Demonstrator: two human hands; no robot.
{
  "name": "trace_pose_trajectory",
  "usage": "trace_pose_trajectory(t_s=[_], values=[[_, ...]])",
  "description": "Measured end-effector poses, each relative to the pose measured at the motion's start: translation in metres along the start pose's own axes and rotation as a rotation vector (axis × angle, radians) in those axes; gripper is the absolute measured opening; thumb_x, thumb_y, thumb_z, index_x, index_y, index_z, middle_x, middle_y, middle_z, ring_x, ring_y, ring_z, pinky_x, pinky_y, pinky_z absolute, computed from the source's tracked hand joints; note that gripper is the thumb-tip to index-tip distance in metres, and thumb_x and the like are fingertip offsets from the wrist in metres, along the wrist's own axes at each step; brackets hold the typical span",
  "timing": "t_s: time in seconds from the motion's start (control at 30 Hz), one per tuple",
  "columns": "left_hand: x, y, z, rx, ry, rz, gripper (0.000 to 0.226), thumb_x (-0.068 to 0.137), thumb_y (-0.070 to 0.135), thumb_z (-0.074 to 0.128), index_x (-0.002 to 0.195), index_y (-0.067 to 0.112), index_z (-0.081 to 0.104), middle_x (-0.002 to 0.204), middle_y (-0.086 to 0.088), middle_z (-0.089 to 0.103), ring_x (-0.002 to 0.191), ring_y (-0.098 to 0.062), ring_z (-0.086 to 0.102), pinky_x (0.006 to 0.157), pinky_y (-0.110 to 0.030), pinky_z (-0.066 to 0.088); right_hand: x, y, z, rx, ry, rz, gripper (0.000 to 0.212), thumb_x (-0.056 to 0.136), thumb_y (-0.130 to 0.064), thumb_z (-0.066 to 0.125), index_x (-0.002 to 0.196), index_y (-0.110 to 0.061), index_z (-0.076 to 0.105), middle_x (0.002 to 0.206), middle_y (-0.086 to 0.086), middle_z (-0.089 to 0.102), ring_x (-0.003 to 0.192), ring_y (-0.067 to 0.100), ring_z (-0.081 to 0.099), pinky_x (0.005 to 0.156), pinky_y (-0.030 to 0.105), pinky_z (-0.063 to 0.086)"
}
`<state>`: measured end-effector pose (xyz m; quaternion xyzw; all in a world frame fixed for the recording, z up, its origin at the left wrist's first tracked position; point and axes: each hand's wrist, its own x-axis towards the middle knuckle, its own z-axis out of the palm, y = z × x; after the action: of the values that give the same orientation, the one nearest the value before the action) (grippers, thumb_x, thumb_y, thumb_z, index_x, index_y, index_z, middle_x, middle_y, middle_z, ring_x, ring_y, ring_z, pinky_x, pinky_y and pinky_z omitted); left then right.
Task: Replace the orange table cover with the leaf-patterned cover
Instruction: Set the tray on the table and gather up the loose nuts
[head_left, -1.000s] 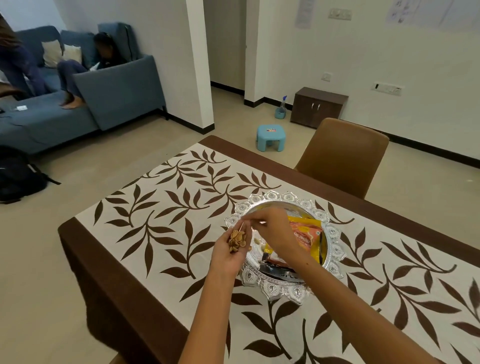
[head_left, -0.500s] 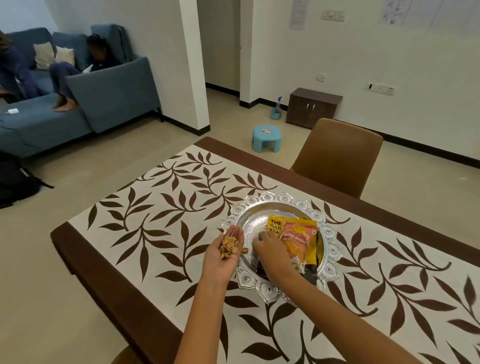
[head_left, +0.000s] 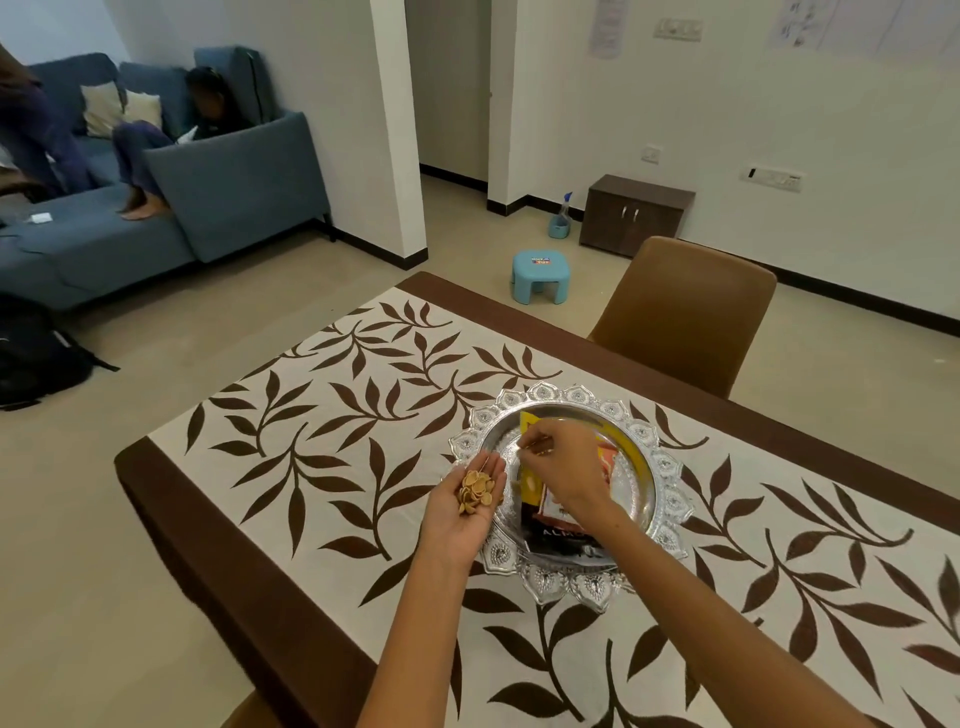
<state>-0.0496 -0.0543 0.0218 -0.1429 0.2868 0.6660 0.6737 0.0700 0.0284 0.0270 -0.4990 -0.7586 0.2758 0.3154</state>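
Leaf-patterned cover spread over the desk, left hand cupped palm-up holding small golden discs, right hand pinching possibly one disc above silver tray of snack packets.

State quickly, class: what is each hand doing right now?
Left hand: open, palm up, cradling small golden pieces.
Right hand: fingers pinched above the silver tray; contents unclear.

my table cover is cream with dark brown leaves and a brown border. the tray is silver; the packets on it are yellow, orange and black.
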Motion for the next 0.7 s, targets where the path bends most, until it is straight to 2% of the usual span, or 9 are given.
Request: trace_pose_trajectory(t_s=[0.07,0.13,0.23,0.33,0.43,0.5,0.57,0.63,0.7], values=[[0.002,-0.002,0.002,0.016,0.006,0.008,0.032,0.102,0.013,0.036,0.106,-0.01,0.058,0.105,-0.025,0.062,0.101,-0.031,0.06,0.081,-0.043,0.055,-0.003,-0.006,-0.001,0.006,-0.037,-0.018,0.007,0.074,-0.003,0.072,0.077,-0.009,0.071,0.073,-0.005,0.064,0.062,0.005,0.061,0.057,0.009,0.046],[0.005,-0.005,0.003,0.019,0.019,0.01,0.033,0.102,0.013,0.036,0.105,-0.011,0.058,0.106,-0.025,0.061,0.101,-0.031,0.06,0.073,-0.045,0.054,-0.003,-0.001,0.001,-0.03,-0.081,-0.011,0.008,0.075,-0.002,0.071,0.079,-0.009,0.07,0.078,-0.001,0.065,0.066,0.009,0.063,0.06,0.016,0.049],[0.007,-0.008,0.005,0.024,0.027,0.02,0.035,0.102,0.014,0.034,0.101,-0.011,0.059,0.104,-0.025,0.062,0.1,-0.032,0.06,0.085,-0.042,0.053,-0.001,0.008,0.002,-0.09,-0.123,0.037,0.008,0.075,-0.002,0.071,0.08,-0.009,0.069,0.081,0.003,0.068,0.067,0.009,0.06,0.063,0.021,0.049],[0.008,-0.01,0.007,0.009,0.026,0.024,0.035,0.102,0.013,0.034,0.099,-0.012,0.059,0.103,-0.027,0.062,0.1,-0.033,0.059,0.096,-0.043,0.046,-0.002,0.011,0.0,0.037,-0.072,0.121,0.01,0.072,-0.002,0.076,0.076,-0.01,0.07,0.074,-0.001,0.066,0.064,0.007,0.061,0.058,0.012,0.047],[0.007,-0.01,0.007,0.025,0.032,0.025,0.035,0.102,0.013,0.034,0.098,-0.011,0.059,0.101,-0.025,0.063,0.099,-0.032,0.06,0.082,-0.039,0.053,-0.001,0.012,-0.002,0.147,-0.028,0.151,0.013,0.067,-0.002,0.08,0.071,-0.01,0.07,0.07,0.001,0.067,0.067,0.014,0.066,0.063,0.024,0.054],[0.007,-0.011,0.007,0.027,0.039,0.023,0.036,0.102,0.014,0.033,0.097,-0.011,0.059,0.099,-0.025,0.064,0.095,-0.031,0.061,0.072,-0.041,0.055,0.0,0.01,-0.006,0.196,-0.043,0.136,0.013,0.067,-0.001,0.08,0.072,-0.008,0.07,0.07,0.002,0.068,0.066,0.012,0.066,0.063,0.024,0.053],[0.007,-0.012,0.007,0.03,0.036,0.025,0.037,0.102,0.015,0.033,0.097,-0.01,0.059,0.092,-0.025,0.066,0.088,-0.031,0.065,0.071,-0.043,0.054,0.001,0.002,-0.011,0.277,-0.086,0.084,0.012,0.068,-0.002,0.08,0.075,-0.007,0.071,0.073,0.003,0.069,0.066,0.008,0.066,0.063,0.019,0.053],[0.008,-0.012,0.007,0.025,0.036,0.037,0.032,0.102,0.014,0.036,0.098,-0.009,0.058,0.081,-0.022,0.068,0.076,-0.029,0.067,0.072,-0.044,0.054,-0.001,-0.01,-0.016,0.348,-0.172,0.028,0.012,0.069,-0.003,0.08,0.076,-0.006,0.071,0.076,0.006,0.071,0.07,0.013,0.069,0.067,0.022,0.056],[0.009,-0.014,0.008,0.027,0.047,0.04,0.026,0.101,0.013,0.039,0.099,-0.007,0.056,0.076,-0.019,0.067,0.075,-0.027,0.065,0.068,-0.043,0.055,-0.004,-0.02,-0.018,0.374,-0.235,-0.026,0.011,0.069,-0.004,0.08,0.077,-0.005,0.072,0.076,0.006,0.072,0.072,0.016,0.07,0.07,0.027,0.058]])
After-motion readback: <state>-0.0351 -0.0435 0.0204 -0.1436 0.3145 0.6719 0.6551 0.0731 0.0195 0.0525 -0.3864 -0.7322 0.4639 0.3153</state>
